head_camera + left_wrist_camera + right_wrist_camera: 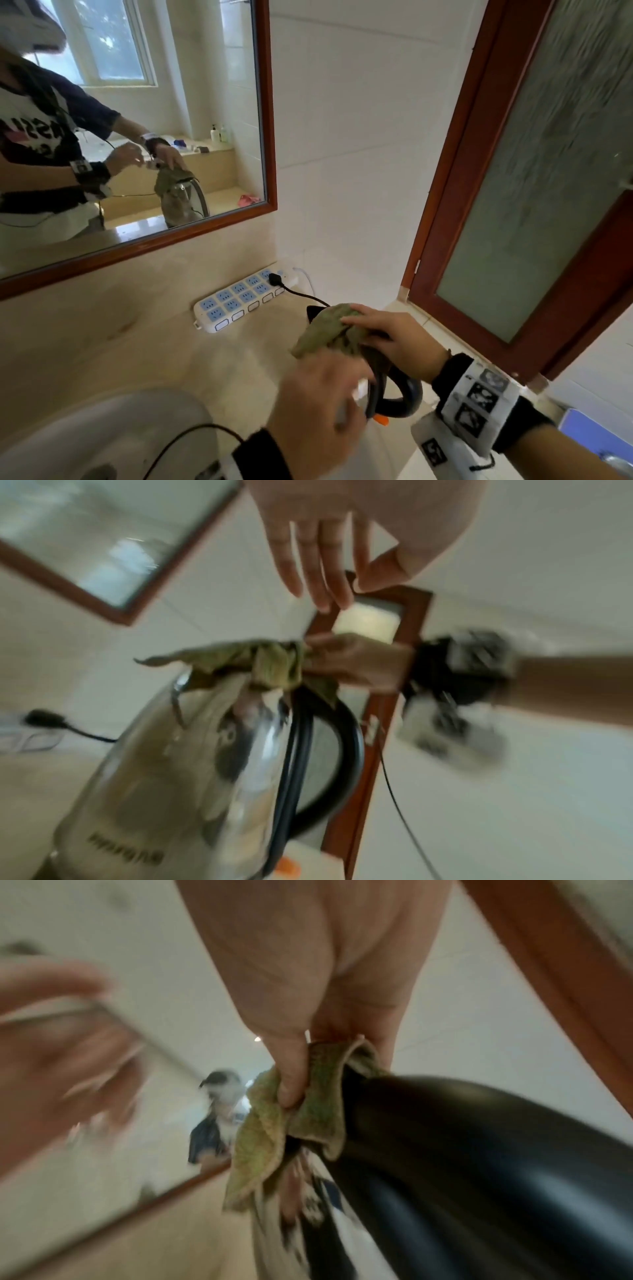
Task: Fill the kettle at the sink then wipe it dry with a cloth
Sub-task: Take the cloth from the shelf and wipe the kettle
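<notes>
The steel kettle [164,764] stands on the counter right of the sink, its black handle [397,394] toward me. A crumpled olive-green cloth [325,330] lies over the kettle's top. My right hand [390,337] grips that cloth, and in the right wrist view its thumb [291,1080] pinches the cloth [267,1137] against the handle [462,1150]. My left hand [318,407] hovers blurred in front of the kettle body, hiding most of it from the head camera. In the left wrist view its fingers [318,561] are straight and hold nothing.
A white power strip [239,301] with a black plug [275,279] lies on the beige counter [137,342] behind the kettle. The white sink basin [113,431] is at the lower left, a thin black cable across it. A mirror [154,102] hangs above; a frosted-glass door [531,205] stands right.
</notes>
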